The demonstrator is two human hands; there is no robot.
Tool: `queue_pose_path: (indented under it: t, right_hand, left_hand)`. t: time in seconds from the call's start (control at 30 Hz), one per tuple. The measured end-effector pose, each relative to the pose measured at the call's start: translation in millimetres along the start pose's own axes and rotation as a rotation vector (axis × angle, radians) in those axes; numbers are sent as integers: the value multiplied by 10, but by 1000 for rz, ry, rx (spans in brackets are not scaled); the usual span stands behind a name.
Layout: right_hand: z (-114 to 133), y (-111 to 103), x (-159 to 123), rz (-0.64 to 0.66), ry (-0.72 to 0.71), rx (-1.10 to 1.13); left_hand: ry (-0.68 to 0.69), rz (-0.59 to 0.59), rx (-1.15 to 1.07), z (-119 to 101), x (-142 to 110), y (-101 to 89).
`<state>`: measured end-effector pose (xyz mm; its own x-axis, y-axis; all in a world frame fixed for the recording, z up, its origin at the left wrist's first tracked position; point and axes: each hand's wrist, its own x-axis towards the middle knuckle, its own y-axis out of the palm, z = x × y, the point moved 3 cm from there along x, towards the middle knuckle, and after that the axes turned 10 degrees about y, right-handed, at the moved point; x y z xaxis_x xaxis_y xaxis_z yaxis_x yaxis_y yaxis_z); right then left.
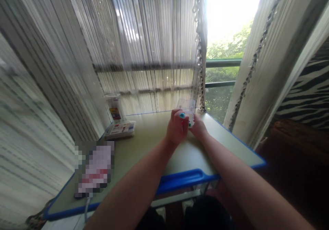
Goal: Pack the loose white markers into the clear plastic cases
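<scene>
Over the far middle of the table, my two hands are close together at a clear plastic box (190, 104) with its lid raised. My left hand (175, 129) is closed, its fingers curled in front of the box. A small teal piece (182, 115) shows at those fingers; whether they pinch it or it lies in the box, I cannot tell. My right hand (199, 127) wraps the box's right side and holds it. A small green piece (189, 124) shows low in the box, between the hands.
Blue edging (180, 182) runs round the pale table (146, 137). At the back left are a flat case (120, 129) and an upright clear container (114, 108). A pixelated flat object (96, 168) with a cable lies front left. String curtains (154, 45) hang behind.
</scene>
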<state>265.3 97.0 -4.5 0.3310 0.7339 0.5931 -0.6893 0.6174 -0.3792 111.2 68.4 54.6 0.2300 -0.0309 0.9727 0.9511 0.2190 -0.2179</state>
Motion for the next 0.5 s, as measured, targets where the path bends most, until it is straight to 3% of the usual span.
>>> queue_pose_path:
  t: [0.2, 0.5]
  right_hand:
    - [46, -16, -4, -4, -19, -8]
    - [4, -1, 6, -16, -28, -18]
  left_hand:
    - [-58, 201, 15, 41, -30, 84]
    - [-39, 314, 163, 147, -81, 114]
